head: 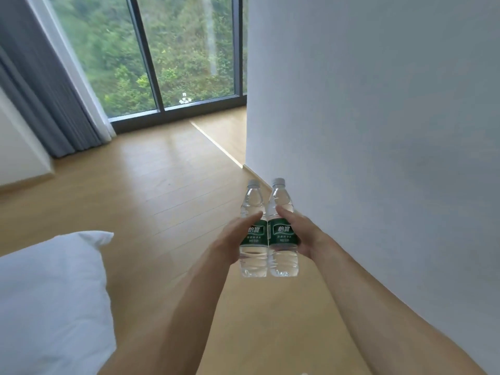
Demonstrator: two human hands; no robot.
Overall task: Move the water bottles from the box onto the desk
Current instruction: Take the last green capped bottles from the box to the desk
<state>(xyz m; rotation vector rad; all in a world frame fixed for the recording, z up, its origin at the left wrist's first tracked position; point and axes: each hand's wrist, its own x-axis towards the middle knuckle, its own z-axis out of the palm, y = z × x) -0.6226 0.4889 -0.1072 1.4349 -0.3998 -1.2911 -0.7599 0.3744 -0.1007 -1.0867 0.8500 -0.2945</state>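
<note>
Two clear water bottles with green labels and white caps are held upright side by side in front of me, above the wooden floor. My left hand (232, 240) grips the left bottle (253, 255) around its label. My right hand (303, 234) grips the right bottle (284, 257) the same way. The two bottles touch each other. Neither the box nor the desk is in view.
A white wall (378, 131) stands close on the right, its corner ahead of the bottles. A white bed corner (51, 293) lies at the lower left. Wooden floor (151, 190) stretches ahead to a large window (167, 55) with grey curtains (40, 98) on the left.
</note>
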